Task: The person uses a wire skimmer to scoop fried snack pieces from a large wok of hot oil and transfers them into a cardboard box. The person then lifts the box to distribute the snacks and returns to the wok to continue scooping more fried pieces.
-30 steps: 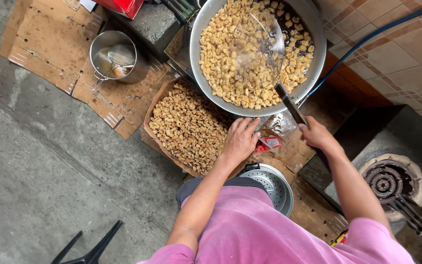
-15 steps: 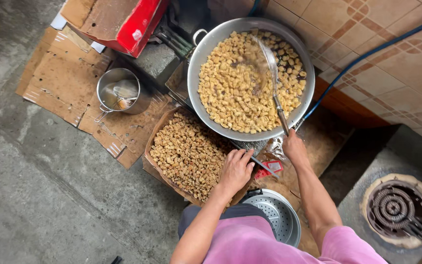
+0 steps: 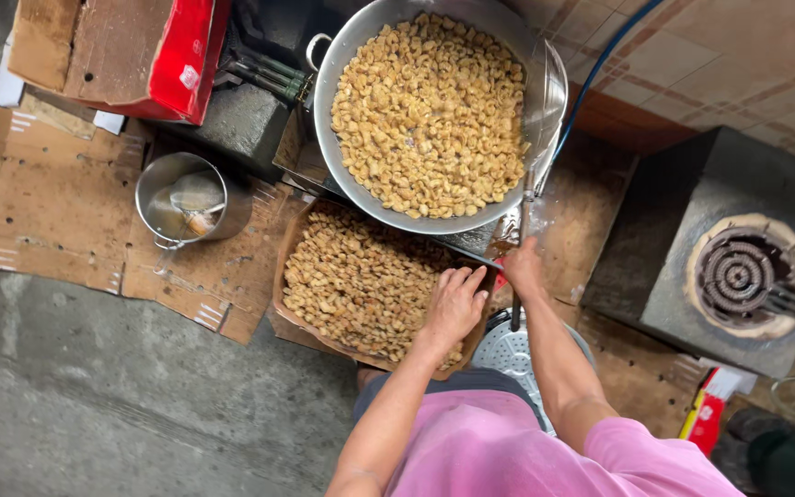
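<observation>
Skimmer point(image 3: 545, 101) now apparently outside wok point(image 3: 342, 55).

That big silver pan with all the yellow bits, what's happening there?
A person in a pink shirt leans over a big metal pan full of small golden fried pieces. The right hand grips a long-handled skimmer resting at the pan's edge. The left hand lies flat on more pieces in a cardboard tray just below the pan. An unlit burner stands to the right.

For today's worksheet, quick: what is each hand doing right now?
Left hand: open, resting on snacks in cardboard tray.
Right hand: closed on skimmer handle.
</observation>
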